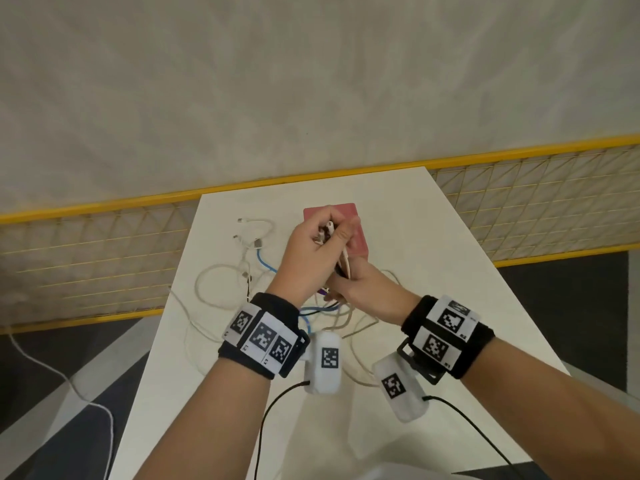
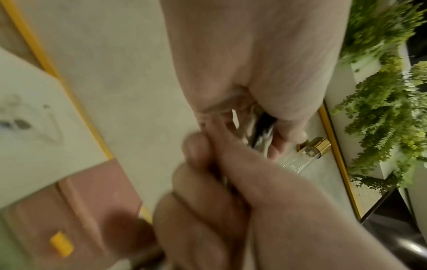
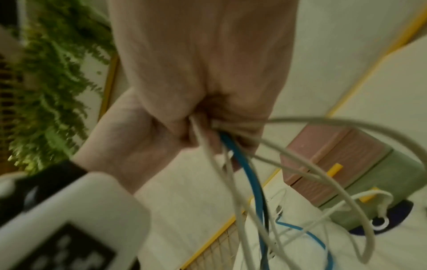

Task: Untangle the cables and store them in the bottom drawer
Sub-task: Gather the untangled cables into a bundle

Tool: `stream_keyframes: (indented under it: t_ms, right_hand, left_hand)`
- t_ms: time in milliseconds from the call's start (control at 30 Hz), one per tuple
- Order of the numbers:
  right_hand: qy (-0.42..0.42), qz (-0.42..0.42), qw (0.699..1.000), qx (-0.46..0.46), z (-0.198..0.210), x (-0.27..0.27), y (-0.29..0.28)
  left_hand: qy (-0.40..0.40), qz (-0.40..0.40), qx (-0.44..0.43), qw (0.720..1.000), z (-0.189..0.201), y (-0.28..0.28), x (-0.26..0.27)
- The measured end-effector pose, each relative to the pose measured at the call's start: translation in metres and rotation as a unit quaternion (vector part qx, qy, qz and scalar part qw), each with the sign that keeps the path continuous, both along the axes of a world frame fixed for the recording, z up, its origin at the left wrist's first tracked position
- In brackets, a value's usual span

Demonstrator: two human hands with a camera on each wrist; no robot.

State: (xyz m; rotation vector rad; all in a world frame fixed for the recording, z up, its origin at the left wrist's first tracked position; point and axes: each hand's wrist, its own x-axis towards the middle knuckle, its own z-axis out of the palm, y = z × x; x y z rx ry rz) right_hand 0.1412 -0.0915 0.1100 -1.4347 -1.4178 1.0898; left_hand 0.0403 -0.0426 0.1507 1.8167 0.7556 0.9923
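Both hands hold a bundle of cables (image 1: 341,261) above the white table (image 1: 450,271). My left hand (image 1: 320,237) grips the upper end, where plugs (image 2: 261,135) stick out between thumb and fingers. My right hand (image 1: 349,282) grips the same bundle lower down; white cables and a blue cable (image 3: 245,164) trail out of its fist (image 3: 203,117). More white cables (image 1: 221,282) and a stretch of blue cable (image 1: 265,261) lie loose on the table to the left. The small drawer unit (image 1: 349,230), pink on top, stands just behind the hands, with yellow handles (image 3: 335,169).
A yellow wire-mesh fence (image 1: 104,244) runs behind the table. A white cord (image 1: 69,379) lies on the dark floor at left. Green hanging plants (image 2: 388,102) and a clear bottle with a gold cap (image 2: 312,149) show in the wrist views. Black leads (image 1: 277,403) run from the wrist cameras.
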Motion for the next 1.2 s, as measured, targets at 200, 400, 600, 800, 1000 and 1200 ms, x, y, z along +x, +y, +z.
stream_keyframes:
  t_ms: [200,400,600,800,1000,1200]
  right_hand:
    - [0.019,-0.107,0.993,0.052,0.008,-0.004,0.004]
    - [0.073,-0.131,0.988,0.042,0.010,0.000,0.010]
    - [0.075,-0.142,0.986,0.051,0.007,0.006,0.013]
    - [0.048,-0.091,0.993,0.056,0.022,0.006,0.011]
    - [0.072,-0.072,0.995,0.007,0.026,0.013,0.010]
    - [0.026,-0.075,0.997,0.025,0.027,0.008,0.013]
  left_hand:
    - [0.013,-0.015,0.040,0.999,0.010,0.002,-0.004]
    - [0.086,-0.064,0.054,0.993,0.009,0.013,-0.008]
    - [0.197,-0.068,0.133,0.969,0.003,0.018,-0.006]
    - [0.198,-0.033,0.215,0.956,0.001,0.014,-0.002]
    - [0.154,0.000,0.233,0.960,0.002,0.021,0.003]
    - [0.169,0.023,0.242,0.955,-0.003,0.013,0.014]
